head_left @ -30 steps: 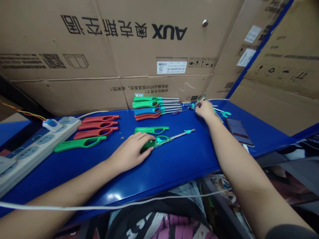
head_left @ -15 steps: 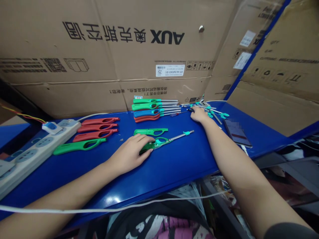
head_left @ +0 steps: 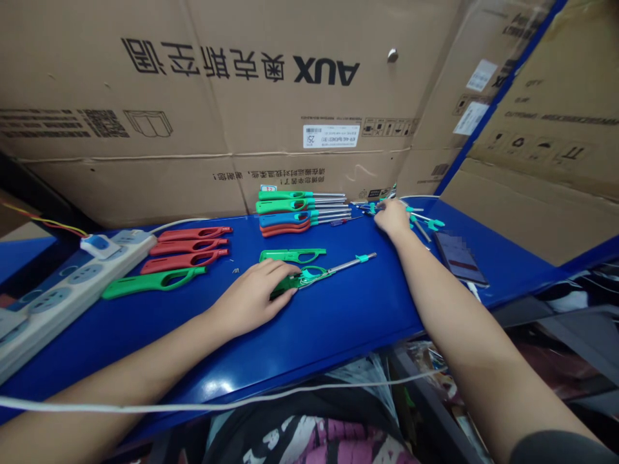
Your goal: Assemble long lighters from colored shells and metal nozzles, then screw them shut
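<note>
My left hand is closed around the handle end of an opened green gas lighter. Thin wires and a turquoise part show in its open shell, and its metal tube points right with a turquoise clip near the tip. Just behind it lies a separate green handle shell. My right hand is at the back of the table, fingers curled down into a pile of metal tubes with turquoise clips. The fingertips are partly hidden, so what they pinch cannot be made out.
Finished-looking lighters are stacked against the cardboard wall, beside a small screwdriver. Red handle shells and a green one lie left, near a power strip. A phone rests right. A white cable crosses in front.
My right hand has shifted slightly right, deeper over the pile of tubes; the dark piece seen at its fingertips no longer shows. My left hand and its lighter have stayed put.
</note>
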The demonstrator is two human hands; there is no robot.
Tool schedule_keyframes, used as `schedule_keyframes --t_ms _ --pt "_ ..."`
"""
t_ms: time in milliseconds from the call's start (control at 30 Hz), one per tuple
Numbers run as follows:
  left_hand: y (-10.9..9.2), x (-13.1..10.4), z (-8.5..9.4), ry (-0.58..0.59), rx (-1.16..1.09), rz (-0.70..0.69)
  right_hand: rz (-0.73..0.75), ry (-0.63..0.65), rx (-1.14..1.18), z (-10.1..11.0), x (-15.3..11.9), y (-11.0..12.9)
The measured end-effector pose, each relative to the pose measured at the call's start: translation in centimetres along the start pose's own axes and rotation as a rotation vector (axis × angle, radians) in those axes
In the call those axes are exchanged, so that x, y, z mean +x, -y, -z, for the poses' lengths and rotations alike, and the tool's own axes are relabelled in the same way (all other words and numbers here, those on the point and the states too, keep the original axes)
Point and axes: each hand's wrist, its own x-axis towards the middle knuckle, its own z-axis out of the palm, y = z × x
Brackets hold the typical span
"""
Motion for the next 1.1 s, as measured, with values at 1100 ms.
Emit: schedule_keyframes --t_ms 1100 --pt "0.0 -0.1 0.1 0.013 0.037 -0.005 -0.329 0.027 0.045 2.3 2.3 -5.2"
